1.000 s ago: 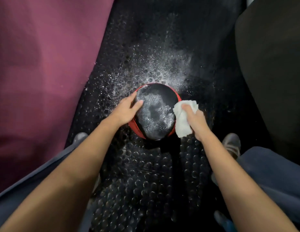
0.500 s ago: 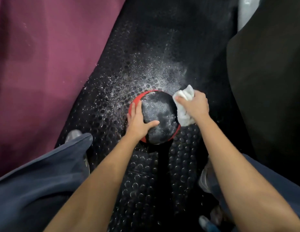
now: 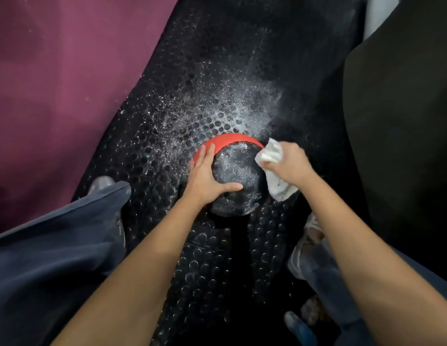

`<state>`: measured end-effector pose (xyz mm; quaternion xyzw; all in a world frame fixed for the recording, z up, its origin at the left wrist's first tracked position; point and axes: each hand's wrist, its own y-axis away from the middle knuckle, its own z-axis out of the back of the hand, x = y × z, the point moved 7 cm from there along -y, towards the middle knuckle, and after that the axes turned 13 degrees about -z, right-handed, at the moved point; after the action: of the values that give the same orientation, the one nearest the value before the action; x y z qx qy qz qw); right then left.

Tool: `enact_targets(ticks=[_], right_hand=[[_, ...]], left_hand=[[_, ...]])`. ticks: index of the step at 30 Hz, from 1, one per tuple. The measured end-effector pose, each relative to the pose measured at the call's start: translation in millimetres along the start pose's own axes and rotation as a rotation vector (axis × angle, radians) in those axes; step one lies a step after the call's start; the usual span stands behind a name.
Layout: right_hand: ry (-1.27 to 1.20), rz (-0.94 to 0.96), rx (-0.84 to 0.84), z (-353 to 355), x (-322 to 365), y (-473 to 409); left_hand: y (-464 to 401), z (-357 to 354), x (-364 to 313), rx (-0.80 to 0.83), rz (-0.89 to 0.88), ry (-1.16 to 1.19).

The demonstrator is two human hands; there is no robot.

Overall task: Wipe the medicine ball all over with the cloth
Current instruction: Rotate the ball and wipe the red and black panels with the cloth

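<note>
Cloth on the ball, right side!
The ball (image 3: 238,176) sits mid-mat (image 3: 192,96). Left hand (image 3: 205,178) lies spread flat on it at nine o'clock; right hand (image 3: 289,164) clutches the cloth (image 3: 272,156) against it at three o'clock.
</note>
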<state>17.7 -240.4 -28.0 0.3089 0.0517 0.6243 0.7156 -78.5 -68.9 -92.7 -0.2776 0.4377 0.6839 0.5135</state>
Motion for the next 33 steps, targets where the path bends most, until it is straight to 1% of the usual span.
enact_targets(ticks=[2, 3, 6, 8, 11, 13, 16, 17, 21, 22, 24, 26, 27, 29, 31, 33], right_hand=[[-0.033, 0.018, -0.051, 11, 10, -7], [-0.005, 0.018, -0.087, 14, 15, -10], [0.197, 0.034, -0.130, 5, 37, -11], [0.280, 0.092, -0.169, -5, 58, -7], [0.391, 0.234, -0.213, -13, 80, 1], [0.423, 0.183, -0.198, -5, 68, -7], [0.357, 0.025, -0.160, 7, 41, -19], [0.341, 0.025, -0.162, 4, 44, -18], [0.400, 0.243, -0.179, -13, 85, -2], [0.424, 0.259, -0.176, -13, 85, -3], [0.436, 0.189, -0.171, -5, 65, -14], [0.394, 0.070, -0.183, 5, 40, -21], [0.375, 0.047, -0.190, 5, 36, -20], [0.361, 0.103, -0.216, 1, 49, -14], [0.375, 0.220, -0.214, -6, 67, -2], [0.423, 0.318, -0.197, -9, 72, 3]], left_hand=[[-1, 2, 2, 0.002, 0.002, 0.014], [0, 2, 2, -0.002, 0.005, 0.020], [2, -1, -1, -0.005, 0.019, 0.017], [1, -3, -3, -0.002, 0.034, -0.004], [2, -5, -5, -0.013, 0.045, -0.001], [3, -7, -5, -0.007, 0.047, 0.000], [2, -7, -6, 0.004, 0.035, 0.001], [1, -7, -6, 0.009, 0.041, -0.003], [0, -6, -5, 0.014, 0.069, -0.021], [1, -5, -4, 0.010, 0.066, -0.018], [2, -4, 0, 0.005, 0.059, -0.010], [1, -4, -2, 0.016, 0.058, -0.006], [0, -4, -4, 0.022, 0.062, -0.009], [-1, -5, -6, 0.031, 0.076, -0.026], [0, -5, -6, 0.028, 0.085, -0.035], [1, -3, -3, 0.017, 0.075, -0.041]])
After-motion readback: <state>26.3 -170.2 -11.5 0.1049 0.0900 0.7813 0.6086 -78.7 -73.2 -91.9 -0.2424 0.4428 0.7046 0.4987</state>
